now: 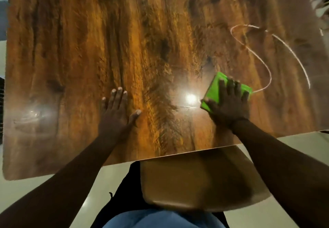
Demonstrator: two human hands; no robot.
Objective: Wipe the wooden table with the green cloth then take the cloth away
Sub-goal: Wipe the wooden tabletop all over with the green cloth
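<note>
The glossy wooden table [124,40] fills most of the head view. A folded green cloth [214,90] lies flat on it at the right of centre, and my right hand [229,103] presses down on it with fingers spread. White chalk lines [256,53] curl across the table just beyond and to the right of the cloth. My left hand [117,110] rests flat on the wood at the centre, fingers apart, holding nothing.
A tan chair seat [195,183] sits under the table's near edge in front of me. Pale floor [267,215] shows on both sides. Bright lamp reflections glare on the tabletop beside the cloth and at the left. Pale objects sit at the far right corner.
</note>
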